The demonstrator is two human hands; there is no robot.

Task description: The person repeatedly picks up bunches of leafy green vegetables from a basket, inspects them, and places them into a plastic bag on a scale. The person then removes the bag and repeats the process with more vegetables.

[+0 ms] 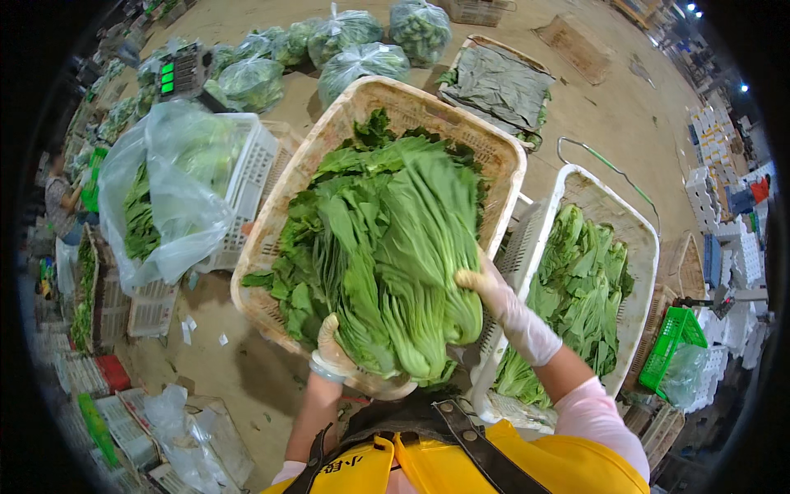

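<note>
A large bundle of leafy greens (395,265), with pale green stalks towards me, lies over a stained cream plastic crate (509,160). My left hand (335,347), in a thin glove with a pale band at the wrist, cups the near left side of the stalks; its fingers are hidden under them. From the right, my right hand (484,284), also gloved, grips the bundle with the thumb on top. The leaf tips on that side are blurred. Darker, curlier leaves (376,126) show beneath, at the crate's far end.
To the right, a white crate (645,259) with a wire handle holds more greens (577,290). Clear bagged greens (185,179) sit on a white crate at left, beside a scale display (168,77). Several filled bags (364,65) and a cloth-covered crate (500,80) stand beyond.
</note>
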